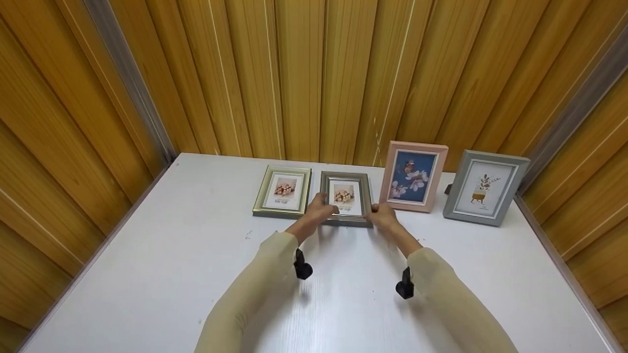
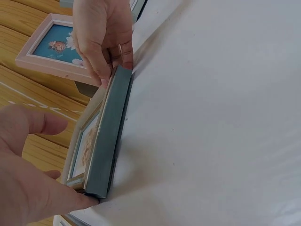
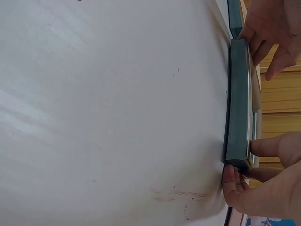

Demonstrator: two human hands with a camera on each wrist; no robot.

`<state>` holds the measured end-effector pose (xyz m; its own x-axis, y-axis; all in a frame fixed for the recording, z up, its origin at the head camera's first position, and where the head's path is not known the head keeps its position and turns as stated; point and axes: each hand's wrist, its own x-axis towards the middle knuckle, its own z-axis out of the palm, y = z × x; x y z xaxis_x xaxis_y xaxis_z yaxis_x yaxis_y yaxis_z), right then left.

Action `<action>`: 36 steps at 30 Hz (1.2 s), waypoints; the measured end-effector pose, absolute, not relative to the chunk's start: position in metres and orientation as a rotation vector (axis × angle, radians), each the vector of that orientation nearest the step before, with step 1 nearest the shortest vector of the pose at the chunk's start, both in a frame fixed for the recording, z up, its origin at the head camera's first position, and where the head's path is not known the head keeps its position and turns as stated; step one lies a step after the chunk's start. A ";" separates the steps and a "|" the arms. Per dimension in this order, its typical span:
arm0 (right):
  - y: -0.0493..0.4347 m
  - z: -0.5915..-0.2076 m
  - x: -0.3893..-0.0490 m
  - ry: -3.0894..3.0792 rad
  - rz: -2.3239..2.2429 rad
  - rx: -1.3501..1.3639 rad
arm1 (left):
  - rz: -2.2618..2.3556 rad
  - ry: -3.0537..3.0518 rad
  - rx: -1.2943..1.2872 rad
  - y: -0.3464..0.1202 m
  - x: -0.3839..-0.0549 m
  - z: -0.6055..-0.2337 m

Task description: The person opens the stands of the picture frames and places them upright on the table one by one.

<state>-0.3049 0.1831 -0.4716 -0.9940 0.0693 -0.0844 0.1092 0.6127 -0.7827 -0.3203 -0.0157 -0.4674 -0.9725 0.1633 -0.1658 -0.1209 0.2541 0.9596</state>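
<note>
A grey-green picture frame with a flower print lies face up on the white table, between my two hands. My left hand is at its left side; in the left wrist view the fingertips touch the near corner while the thumb stands apart above the print. With my right hand I pinch the right near corner, thumb on the front face and fingers against the outer side. Left of it lies a gold-green picture frame with a similar print.
Right of my hands stand a pink picture frame with a butterfly and blossoms, and a grey picture frame with a plant drawing. Wood-look panel walls rise behind and beside the white table.
</note>
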 end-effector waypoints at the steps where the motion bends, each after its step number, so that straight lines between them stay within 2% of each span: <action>1: 0.183 -0.471 -0.305 2.775 -1.354 0.164 | 1.807 2.283 0.028 -0.016 -0.321 -0.468; 22: 0.186 -0.453 -0.293 2.474 -1.814 0.348 | 2.052 2.139 -0.195 -0.023 -0.320 -0.441; 36: 0.183 -0.418 -0.280 2.354 -1.852 0.219 | 2.049 2.108 -0.130 -0.044 -0.311 -0.415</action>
<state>-0.2796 0.1834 -0.4176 -0.9798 0.0284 -0.1977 0.1988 0.2327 -0.9520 -0.3107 -0.0442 -0.4151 -0.9764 0.0748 -0.2027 -0.2005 0.0362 0.9790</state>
